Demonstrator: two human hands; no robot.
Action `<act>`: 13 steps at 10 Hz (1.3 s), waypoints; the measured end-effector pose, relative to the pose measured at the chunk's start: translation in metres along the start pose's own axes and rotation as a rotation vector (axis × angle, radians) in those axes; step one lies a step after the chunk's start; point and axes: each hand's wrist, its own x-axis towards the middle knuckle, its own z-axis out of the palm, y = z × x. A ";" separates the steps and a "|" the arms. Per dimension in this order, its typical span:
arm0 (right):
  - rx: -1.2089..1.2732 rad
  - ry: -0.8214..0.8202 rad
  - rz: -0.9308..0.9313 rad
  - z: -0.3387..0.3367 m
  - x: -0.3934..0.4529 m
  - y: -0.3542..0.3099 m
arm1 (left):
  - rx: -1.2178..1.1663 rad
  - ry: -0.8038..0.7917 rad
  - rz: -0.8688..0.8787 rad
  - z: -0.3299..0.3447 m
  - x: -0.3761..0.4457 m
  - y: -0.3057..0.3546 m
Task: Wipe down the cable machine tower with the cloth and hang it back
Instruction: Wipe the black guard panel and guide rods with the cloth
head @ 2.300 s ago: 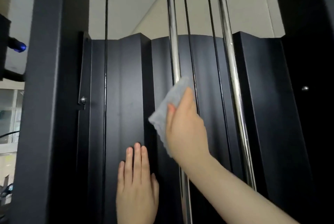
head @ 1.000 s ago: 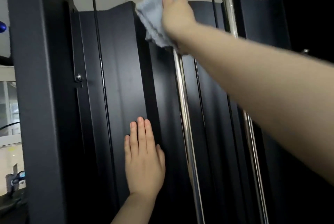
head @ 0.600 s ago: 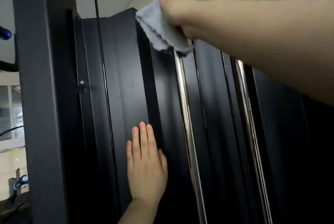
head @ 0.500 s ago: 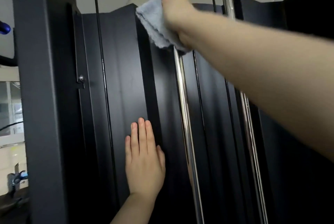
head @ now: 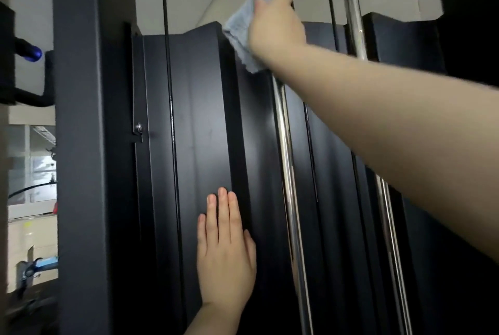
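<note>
The black cable machine tower fills the head view, its ribbed shroud behind two chrome guide rods. My right hand is raised high and holds a light blue cloth wrapped around the left chrome rod, near the shroud's top edge. My left hand lies flat against the black panel lower down, fingers straight and together, holding nothing. My right forearm crosses the view from the right and hides part of the right chrome rod.
A thick black upright post stands at the left. Thin black cables run vertically in front of the shroud. A blue-tipped handle sticks out at far left. A bolt holds a bracket on the panel.
My right hand with the cloth slid up the left chrome rod from mid-height to near the shroud's top, then shifted a little up and down there. My left hand stayed flat on the panel.
</note>
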 end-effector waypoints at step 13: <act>0.420 -1.101 0.274 -0.015 -0.305 0.137 | 0.039 0.119 0.003 0.007 0.002 0.003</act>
